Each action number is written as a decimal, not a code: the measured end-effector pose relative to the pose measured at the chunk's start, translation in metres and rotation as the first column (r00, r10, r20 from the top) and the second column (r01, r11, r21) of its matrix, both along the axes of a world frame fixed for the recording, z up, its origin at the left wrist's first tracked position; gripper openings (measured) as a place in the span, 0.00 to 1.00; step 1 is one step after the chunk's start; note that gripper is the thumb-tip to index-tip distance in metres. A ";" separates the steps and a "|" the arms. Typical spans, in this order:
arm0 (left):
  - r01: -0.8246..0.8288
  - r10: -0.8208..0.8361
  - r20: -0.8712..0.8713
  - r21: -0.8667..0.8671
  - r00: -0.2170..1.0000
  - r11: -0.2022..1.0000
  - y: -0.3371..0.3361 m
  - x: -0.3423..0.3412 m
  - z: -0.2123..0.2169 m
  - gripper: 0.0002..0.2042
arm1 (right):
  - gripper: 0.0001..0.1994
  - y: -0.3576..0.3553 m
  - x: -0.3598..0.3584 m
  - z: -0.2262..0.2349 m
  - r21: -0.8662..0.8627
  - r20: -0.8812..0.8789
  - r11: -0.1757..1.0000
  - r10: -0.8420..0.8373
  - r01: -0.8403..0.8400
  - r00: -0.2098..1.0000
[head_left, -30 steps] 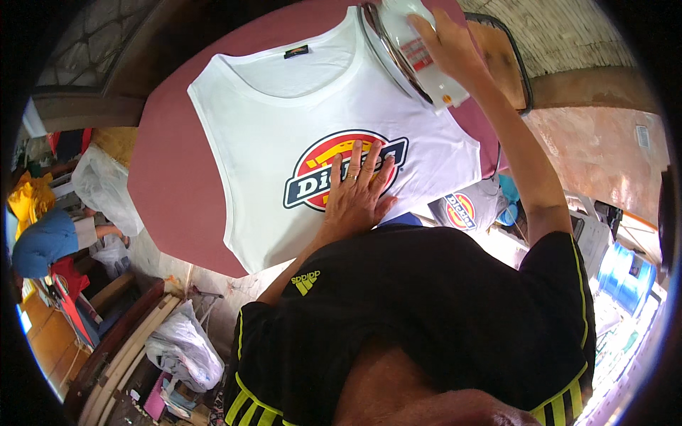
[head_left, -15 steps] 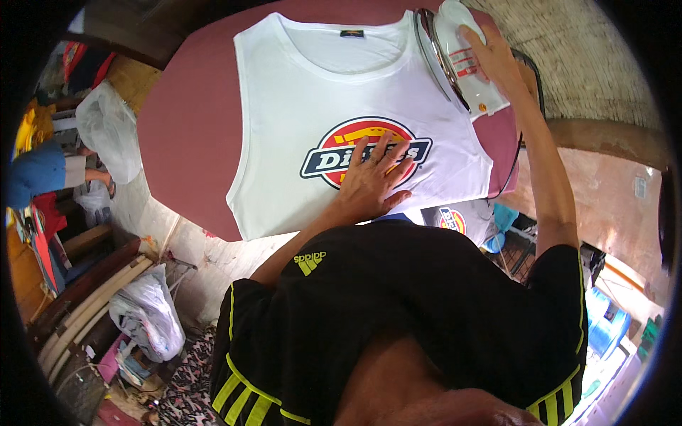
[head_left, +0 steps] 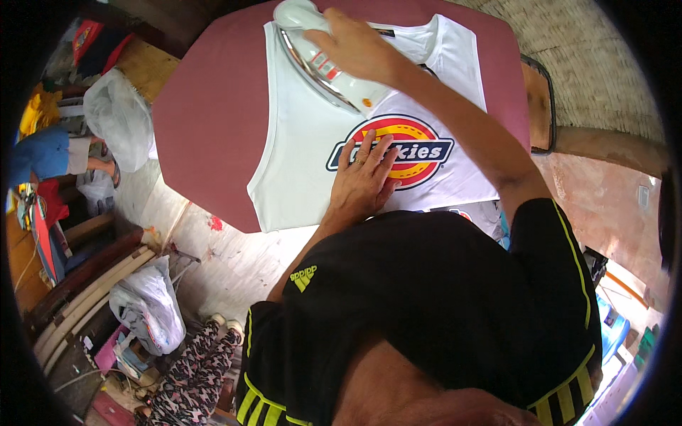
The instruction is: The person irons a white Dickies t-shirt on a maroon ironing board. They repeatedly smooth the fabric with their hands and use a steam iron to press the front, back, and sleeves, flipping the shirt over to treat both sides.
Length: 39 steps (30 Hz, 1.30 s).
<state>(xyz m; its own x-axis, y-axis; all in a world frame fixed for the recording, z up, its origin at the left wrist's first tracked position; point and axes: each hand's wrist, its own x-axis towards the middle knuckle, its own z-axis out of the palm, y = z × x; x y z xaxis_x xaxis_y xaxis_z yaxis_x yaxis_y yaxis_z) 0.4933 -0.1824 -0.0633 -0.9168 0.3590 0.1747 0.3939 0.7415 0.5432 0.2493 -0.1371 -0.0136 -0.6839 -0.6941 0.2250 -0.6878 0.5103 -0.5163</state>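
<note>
A white sleeveless shirt (head_left: 291, 177) with a red, yellow and navy chest print lies flat on a maroon padded ironing board (head_left: 206, 113). My right hand (head_left: 359, 46) is closed round the handle of a white clothes iron (head_left: 346, 84) with a shiny metal rim. The iron rests on the shirt's left shoulder side, just above the print, and my forearm crosses over the neckline. My left hand (head_left: 364, 174) lies flat on the print with its fingers spread, partly covering it. Part of another printed garment (head_left: 490, 213) shows below the board's near edge.
To the left hangs a translucent plastic bag (head_left: 117, 117) beside another person's leg and blue clothing (head_left: 46, 160). A filled plastic bag (head_left: 153, 305) sits lower left, near someone's camouflage-patterned trousers (head_left: 192, 376). A metal-framed wooden end (head_left: 540, 103) is right of the board.
My right hand has carried the iron left, from the shirt's right shoulder across to its left side. My left hand stays on the print. The view has shifted slightly.
</note>
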 end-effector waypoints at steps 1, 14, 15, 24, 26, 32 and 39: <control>-0.018 0.018 0.008 -0.008 1.000 1.000 -0.002 0.003 0.000 0.27 | 0.20 -0.016 0.007 0.012 -0.085 0.144 0.994 -0.055 0.068 0.988; 0.001 -0.001 -0.021 -0.013 1.000 1.000 -0.001 -0.001 0.002 0.29 | 0.24 -0.018 -0.015 0.055 -0.078 0.236 0.992 -0.080 0.101 0.969; 0.003 -0.003 -0.029 -0.014 1.000 1.000 -0.001 -0.001 0.001 0.29 | 0.24 -0.006 -0.018 0.060 -0.070 0.308 0.997 -0.019 0.043 0.951; -0.028 0.027 -0.014 -0.010 1.000 1.000 -0.001 0.000 0.004 0.29 | 0.22 0.153 -0.016 0.123 0.136 0.333 0.962 -0.270 0.237 0.904; -0.035 0.035 -0.006 -0.014 0.999 0.999 -0.001 0.000 0.004 0.29 | 0.21 0.174 -0.009 0.117 0.104 0.334 0.967 -0.253 0.231 0.908; -0.044 0.044 0.019 -0.018 0.999 0.999 -0.001 0.003 0.001 0.30 | 0.22 0.186 -0.038 0.063 0.109 0.096 0.993 -0.045 0.035 0.994; -0.040 0.043 0.042 -0.060 0.998 0.997 0.003 0.000 0.003 0.32 | 0.25 0.135 -0.057 0.062 0.098 0.034 0.994 -0.060 0.057 0.998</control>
<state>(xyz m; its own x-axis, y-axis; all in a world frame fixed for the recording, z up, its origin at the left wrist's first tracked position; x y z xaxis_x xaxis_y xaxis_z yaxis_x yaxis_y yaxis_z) 0.4936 -0.1796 -0.0607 -0.9373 0.3293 0.1144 0.3395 0.7879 0.5138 0.1927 -0.0017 0.0479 -0.7303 -0.6701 0.1326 -0.6369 0.5979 -0.4867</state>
